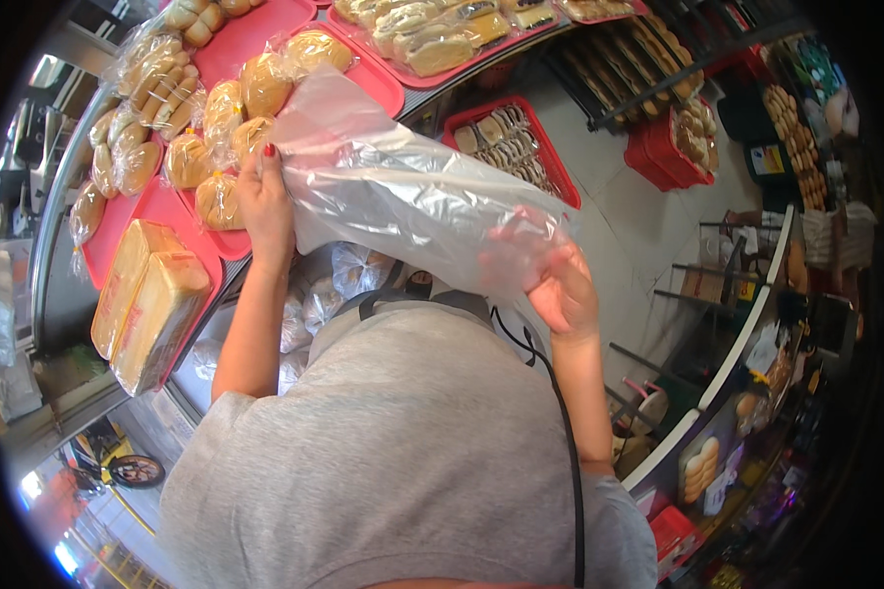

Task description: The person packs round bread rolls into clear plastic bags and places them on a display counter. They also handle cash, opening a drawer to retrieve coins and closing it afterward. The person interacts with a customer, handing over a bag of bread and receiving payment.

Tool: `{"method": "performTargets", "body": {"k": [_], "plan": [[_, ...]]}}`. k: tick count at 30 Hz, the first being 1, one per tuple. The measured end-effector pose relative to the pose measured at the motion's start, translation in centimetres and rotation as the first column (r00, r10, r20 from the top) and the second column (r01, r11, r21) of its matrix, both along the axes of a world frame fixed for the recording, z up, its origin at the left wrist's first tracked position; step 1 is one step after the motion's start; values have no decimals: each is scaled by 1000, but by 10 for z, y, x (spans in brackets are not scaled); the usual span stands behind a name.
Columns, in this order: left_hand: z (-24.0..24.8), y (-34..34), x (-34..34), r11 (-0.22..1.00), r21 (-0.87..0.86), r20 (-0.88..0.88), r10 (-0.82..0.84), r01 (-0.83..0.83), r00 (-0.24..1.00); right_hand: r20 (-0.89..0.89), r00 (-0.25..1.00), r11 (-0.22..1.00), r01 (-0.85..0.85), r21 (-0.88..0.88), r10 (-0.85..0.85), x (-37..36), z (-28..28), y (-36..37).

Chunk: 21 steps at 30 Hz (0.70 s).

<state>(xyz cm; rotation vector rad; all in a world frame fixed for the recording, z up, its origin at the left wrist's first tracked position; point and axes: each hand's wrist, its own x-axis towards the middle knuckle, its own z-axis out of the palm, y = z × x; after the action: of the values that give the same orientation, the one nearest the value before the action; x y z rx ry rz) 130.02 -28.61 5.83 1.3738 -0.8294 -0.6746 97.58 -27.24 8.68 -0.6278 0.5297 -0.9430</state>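
Observation:
A long clear plastic bag (393, 191) is stretched between my two hands in front of my body, and looks flat with nothing in it. My left hand (265, 201) pinches its left end, thumb upward, close beside the wrapped bread rolls (218, 201) on the pink tray. At the bag's lower right end, my right hand (560, 280) grips the plastic. Some of its fingers show only blurred through the film.
Packed sliced loaves (152, 304) lie on a pink tray (162, 201) at left. More wrapped bread (432, 39) fills trays at the back. A red crate (511, 147) of bread stands beyond the bag, near a stacked red crate (663, 147). A black cable (560, 412) hangs by my right arm.

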Motion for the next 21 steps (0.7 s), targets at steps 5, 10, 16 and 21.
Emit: {"method": "performTargets", "body": {"k": [5,10,16,21], "plan": [[-3,-59,36,983,0,326,172,-183,929,-259,966,1000,-9,-8,6,8,-2,-90],[22,-95,4,867,-248,941,322,-432,108,-210,973,991,-71,111,93,8,-28,-157],[30,-100,-128,967,244,258,-144,80,955,85,924,881,-381,280,372,26,6,-213],[5,-109,-181,990,94,-43,-103,107,994,124,832,789,-553,267,541,36,-11,-241]]}}
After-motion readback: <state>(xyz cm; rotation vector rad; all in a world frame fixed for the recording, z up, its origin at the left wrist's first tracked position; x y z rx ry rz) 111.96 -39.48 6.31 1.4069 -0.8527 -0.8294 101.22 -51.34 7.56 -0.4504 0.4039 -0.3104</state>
